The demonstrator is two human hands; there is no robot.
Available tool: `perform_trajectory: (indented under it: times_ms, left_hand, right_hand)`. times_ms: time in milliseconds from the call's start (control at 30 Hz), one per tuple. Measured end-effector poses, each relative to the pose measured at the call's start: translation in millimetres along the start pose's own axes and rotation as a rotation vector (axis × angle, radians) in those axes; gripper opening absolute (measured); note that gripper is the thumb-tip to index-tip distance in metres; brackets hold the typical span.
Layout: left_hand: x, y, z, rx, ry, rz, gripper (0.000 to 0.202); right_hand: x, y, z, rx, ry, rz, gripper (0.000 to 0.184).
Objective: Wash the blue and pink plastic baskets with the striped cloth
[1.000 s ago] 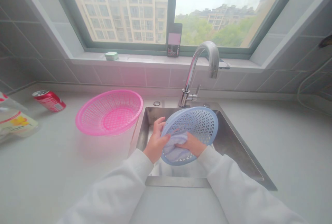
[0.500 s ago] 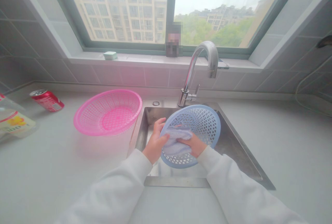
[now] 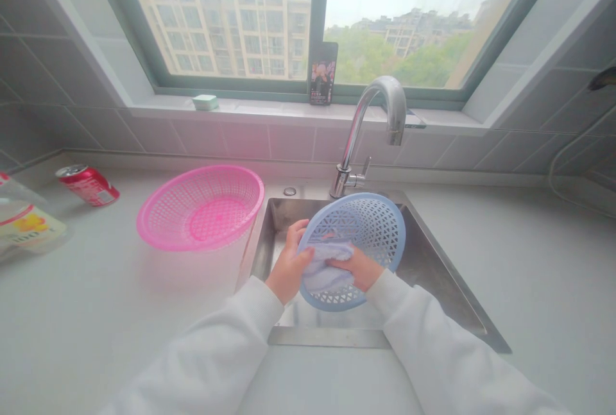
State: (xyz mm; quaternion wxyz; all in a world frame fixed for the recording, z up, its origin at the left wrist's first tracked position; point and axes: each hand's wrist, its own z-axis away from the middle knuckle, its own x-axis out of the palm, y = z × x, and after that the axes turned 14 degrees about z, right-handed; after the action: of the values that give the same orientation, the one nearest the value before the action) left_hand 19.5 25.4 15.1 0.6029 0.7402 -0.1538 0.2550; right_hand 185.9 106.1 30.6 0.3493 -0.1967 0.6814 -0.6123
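Over the steel sink [image 3: 433, 274] I hold a round blue plastic basket [image 3: 373, 226], tilted with its open side toward me. My left hand [image 3: 289, 264] grips its left rim, thumb over the edge and fingers behind. Inside the basket, my right hand [image 3: 357, 267] presses a pale cloth [image 3: 327, 264] against the lattice, fingers closed on the cloth. A pink basket [image 3: 199, 206] of the same kind stands on the counter left of the sink.
A chrome tap [image 3: 373, 120] arches over the back of the sink. A red drink can [image 3: 87, 184] lies on its side at the far left, near a clear packet [image 3: 24, 222]. On the window sill sit a green sponge [image 3: 205, 102] and a small dark card [image 3: 323, 81].
My right hand has slid the cloth up and slightly across inside the blue basket. The basket has tipped a little; the left hand keeps its grip.
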Motion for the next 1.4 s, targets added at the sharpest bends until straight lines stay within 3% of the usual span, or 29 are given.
perform_trajectory:
  times_ms: [133, 367, 533, 700, 900, 1067, 1233, 1400]
  left_hand:
    - [-0.3, 2.4, -0.4, -0.007, -0.020, -0.060, 0.075]
    - [0.1, 6.5, 2.2, 0.048, -0.107, -0.288, 0.069]
    - [0.0, 6.4, 2.1, 0.029, -0.100, -0.301, 0.070]
    - [0.7, 6.8, 1.9, 0.056, -0.109, -0.275, 0.069]
    - [0.9, 4.9, 1.8, 0.021, -0.083, -0.182, 0.068]
    - [-0.3, 3.8, 3.2, 0.103, -0.102, -0.184, 0.064]
    - [1.3, 5.7, 3.5, 0.087, -0.080, -0.180, 0.064]
    - [1.9, 6.9, 3.4, 0.094, -0.106, -0.215, 0.065]
  right_hand:
    - [-2.3, 2.9, -4.9, -0.044, -0.107, 0.221, 0.033]
    - [-1.4, 3.5, -1.9, -0.027, -0.063, -0.025, 0.036]
    - [-3.9, 7.8, -6.2, -0.084, -0.137, 0.275, 0.047]
    - [-4.1, 5.5, -3.2, -0.053, -0.066, 0.107, 0.039]
    - [-3.8, 4.2, -3.8, -0.061, -0.078, 0.235, 0.042]
    - [-3.0, 2.8, -1.0, -0.003, -0.036, -0.008, 0.038]
    - [-4.0, 3.7, -1.6, -0.008, -0.011, 0.197, 0.041]
    - [-3.4, 3.0, -1.6, -0.020, -0.002, 0.047, 0.038]
